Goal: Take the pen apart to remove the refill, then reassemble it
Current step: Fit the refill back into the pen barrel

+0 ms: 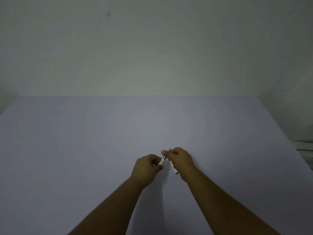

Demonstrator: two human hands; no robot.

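Note:
Both hands are held together above the lavender table [101,141], slightly right of centre. My left hand [147,168] pinches a short white pen section [162,161] that points up and to the right. My right hand [180,161] holds another white pen section [174,169], whose dark-ringed end sticks out below the palm. A thin metallic tip [169,149] shows above the right thumb. The two white pieces sit at an angle to each other, close together. Fingers hide the place where the parts meet, and I cannot make out the refill clearly.
A plain pale wall [152,48] rises behind the table's far edge. At the far right edge lie some pale stacked objects [304,148] beyond the table's side. The scene is dim.

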